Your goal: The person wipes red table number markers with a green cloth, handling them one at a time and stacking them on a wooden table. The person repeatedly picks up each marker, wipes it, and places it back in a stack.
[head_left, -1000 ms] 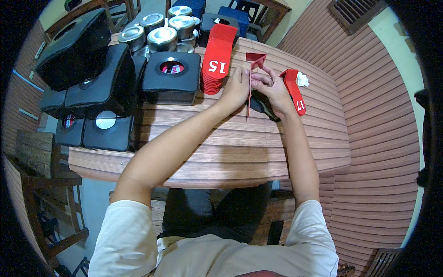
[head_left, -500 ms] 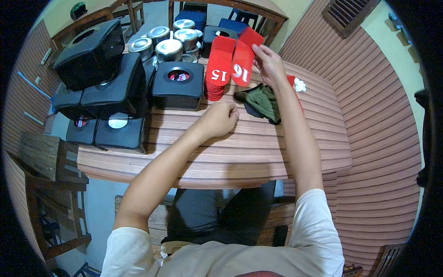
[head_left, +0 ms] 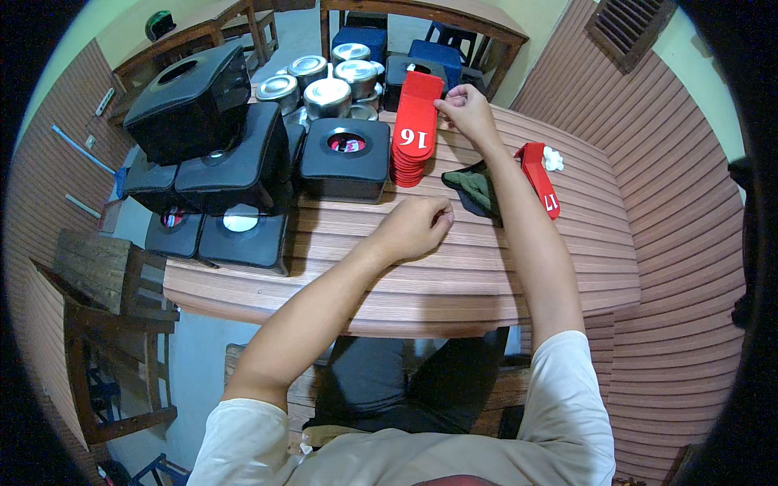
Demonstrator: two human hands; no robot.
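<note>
- Wood-grain tabletop (head_left: 356, 300), near edge partly behind forearms
- Left hand (head_left: 411, 227) curled closed, palm hidden
- Dark green cloth (head_left: 476, 192), partly covered by right forearm (head_left: 528, 223)
- Past that, red angled sign (head_left: 535, 172) beside white crumpled item (head_left: 553, 159), hard to identify
- Right hand (head_left: 470, 111) at edge of top red sign (head_left: 416, 121), itself on stack; cannot tell if pinching
- Left of stack, black tissue box (head_left: 344, 162)
- Behind, overlapping steel tins (head_left: 327, 100); black box (head_left: 391, 89), mostly blocked

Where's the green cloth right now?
The green cloth lies on the table, just right of centre in the head view, between the red stack and the right forearm.
</note>
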